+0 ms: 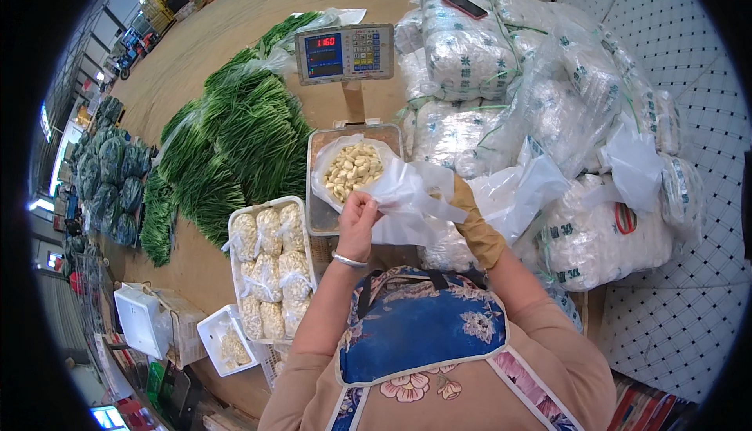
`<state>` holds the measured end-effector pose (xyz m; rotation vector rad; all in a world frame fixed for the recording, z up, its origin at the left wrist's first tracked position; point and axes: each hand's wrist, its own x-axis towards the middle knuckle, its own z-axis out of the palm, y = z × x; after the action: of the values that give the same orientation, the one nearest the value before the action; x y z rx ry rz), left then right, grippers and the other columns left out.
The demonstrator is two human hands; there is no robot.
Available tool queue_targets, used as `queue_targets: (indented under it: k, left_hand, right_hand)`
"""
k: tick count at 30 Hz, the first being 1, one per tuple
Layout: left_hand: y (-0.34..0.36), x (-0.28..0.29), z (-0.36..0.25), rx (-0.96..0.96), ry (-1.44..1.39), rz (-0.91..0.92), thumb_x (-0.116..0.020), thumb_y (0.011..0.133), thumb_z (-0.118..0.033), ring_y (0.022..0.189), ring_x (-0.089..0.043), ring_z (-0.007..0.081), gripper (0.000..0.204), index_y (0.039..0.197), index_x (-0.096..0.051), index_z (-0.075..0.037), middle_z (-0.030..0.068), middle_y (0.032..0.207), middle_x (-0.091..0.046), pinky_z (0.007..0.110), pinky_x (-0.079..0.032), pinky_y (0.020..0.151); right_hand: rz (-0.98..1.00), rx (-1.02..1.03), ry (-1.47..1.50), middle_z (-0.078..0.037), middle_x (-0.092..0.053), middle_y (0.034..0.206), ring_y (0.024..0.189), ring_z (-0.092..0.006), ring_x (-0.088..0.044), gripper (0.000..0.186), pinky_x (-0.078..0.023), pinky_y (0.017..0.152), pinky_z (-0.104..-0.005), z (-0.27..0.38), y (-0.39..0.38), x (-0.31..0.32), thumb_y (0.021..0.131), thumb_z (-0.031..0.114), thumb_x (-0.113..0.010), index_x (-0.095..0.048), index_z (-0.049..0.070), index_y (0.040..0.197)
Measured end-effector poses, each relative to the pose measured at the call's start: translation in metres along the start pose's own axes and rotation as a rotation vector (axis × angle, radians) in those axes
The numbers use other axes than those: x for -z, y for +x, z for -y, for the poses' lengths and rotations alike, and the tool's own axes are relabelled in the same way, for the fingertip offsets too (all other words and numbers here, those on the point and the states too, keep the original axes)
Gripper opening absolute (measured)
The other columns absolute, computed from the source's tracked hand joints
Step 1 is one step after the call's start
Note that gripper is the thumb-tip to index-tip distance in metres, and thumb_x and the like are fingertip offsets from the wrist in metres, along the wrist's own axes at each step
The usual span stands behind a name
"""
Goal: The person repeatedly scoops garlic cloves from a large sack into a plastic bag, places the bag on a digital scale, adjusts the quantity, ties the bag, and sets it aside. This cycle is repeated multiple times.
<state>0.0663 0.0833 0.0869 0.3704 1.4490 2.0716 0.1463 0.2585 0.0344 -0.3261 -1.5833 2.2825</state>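
A clear plastic bag point(407, 188) lies open on the weighing scale's metal pan point(322, 215), with pale peeled garlic cloves point(354, 171) heaped inside. My bare left hand point(359, 223), a bangle at its wrist, pinches the bag's near edge beside the cloves. On the right, my right hand point(476, 226) wears a tan glove and grips the bag's loose, stretched-out mouth; plastic covers part of its fingertips. Behind the pan stands the scale's display point(345, 53), lit with red digits.
A white crate point(233, 262) of tied garlic bags stands left of the scale, near a foam box point(227, 345) with loose cloves. Bundled green stalks point(243, 125) are piled at the left. Packed plastic-bag bundles point(462, 55) fill the right, a phone point(464, 5) on top.
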Motion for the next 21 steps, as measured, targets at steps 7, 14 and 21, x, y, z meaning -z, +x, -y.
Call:
queue_targets:
  k: [7,14,21]
  left_hand:
    - [-0.002,0.012,-0.016,0.101,-0.314,0.005,-0.044,0.084,-0.011,0.070,-0.053,0.0140,0.004,0.086,-0.042,-0.008,0.0026,0.078,-0.051,0.027,-0.045,0.067]
    - [-0.017,0.066,-0.011,-0.333,1.016,0.020,-0.060,0.069,-0.005,0.067,-0.049,0.0116,0.033,0.098,-0.044,-0.004,0.0051,0.077,-0.051,0.023,-0.042,0.061]
    - [0.016,0.125,0.018,0.155,1.061,-0.202,-0.062,0.065,-0.007,0.081,-0.053,0.0184,0.037,0.099,-0.046,-0.004,0.0122,0.088,-0.054,0.029,-0.042,0.070]
  right_hand:
    - [-0.074,-0.137,-0.259,-0.007,-0.055,0.085,0.075,-0.0142,-0.055,0.037,-0.047,0.060,-0.0278,-0.028,0.011,0.008,0.071,0.020,-0.062,-0.048,0.002,0.100]
    - [-0.230,-0.245,0.363,-0.008,-0.057,0.080,0.069,-0.0149,-0.055,0.019,-0.048,0.062,-0.0262,0.015,0.014,0.029,0.080,0.014,-0.047,-0.054,0.000,0.091]
    - [-0.351,0.009,-0.711,-0.007,-0.058,0.073,0.061,-0.0150,-0.054,0.027,-0.042,0.056,-0.0248,0.055,0.012,0.040,0.075,0.027,-0.061,-0.054,0.003,0.086]
